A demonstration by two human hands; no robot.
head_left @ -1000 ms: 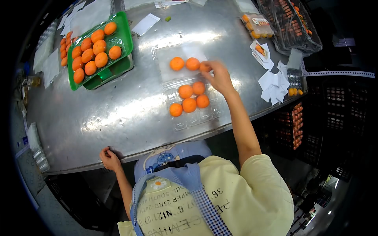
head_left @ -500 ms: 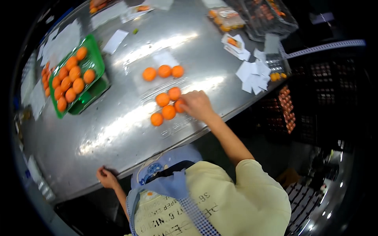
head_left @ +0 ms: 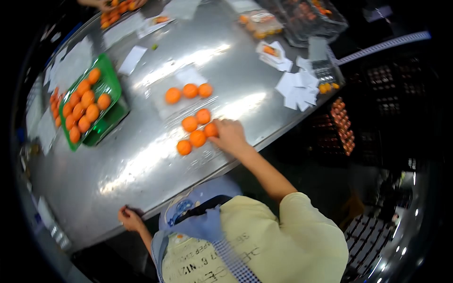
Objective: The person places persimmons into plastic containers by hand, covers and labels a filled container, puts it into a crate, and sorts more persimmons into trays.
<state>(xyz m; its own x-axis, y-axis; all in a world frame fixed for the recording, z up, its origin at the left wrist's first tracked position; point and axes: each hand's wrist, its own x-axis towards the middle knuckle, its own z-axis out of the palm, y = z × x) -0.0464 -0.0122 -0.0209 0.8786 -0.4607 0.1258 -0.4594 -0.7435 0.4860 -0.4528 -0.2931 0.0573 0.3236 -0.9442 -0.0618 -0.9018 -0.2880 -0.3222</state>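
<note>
My right hand [head_left: 230, 137] is closed on an orange [head_left: 211, 129] at the right end of a small group. Several more oranges [head_left: 197, 138] sit beside it in a clear plastic tray [head_left: 200, 162], whose edges are hard to make out against the shiny metal. Behind them, 3 oranges [head_left: 190, 90] stand in a row on another clear tray [head_left: 163, 106]. My left hand [head_left: 130, 220] rests at the near table edge, fingers loosely curled, with nothing visible in it.
A green basket [head_left: 113, 85] with oranges stands on the left of the metal table [head_left: 155, 179]. White paper slips [head_left: 297, 89] lie at the right, near packed clear boxes [head_left: 261, 23]. Another person's hands [head_left: 104, 4] are over fruit at the far edge. Dark crates [head_left: 321, 127] stand beyond the right side.
The view has shifted slightly. My right hand stays at the same orange at the right end of the group. Another person's hands have come into view at the far edge.
</note>
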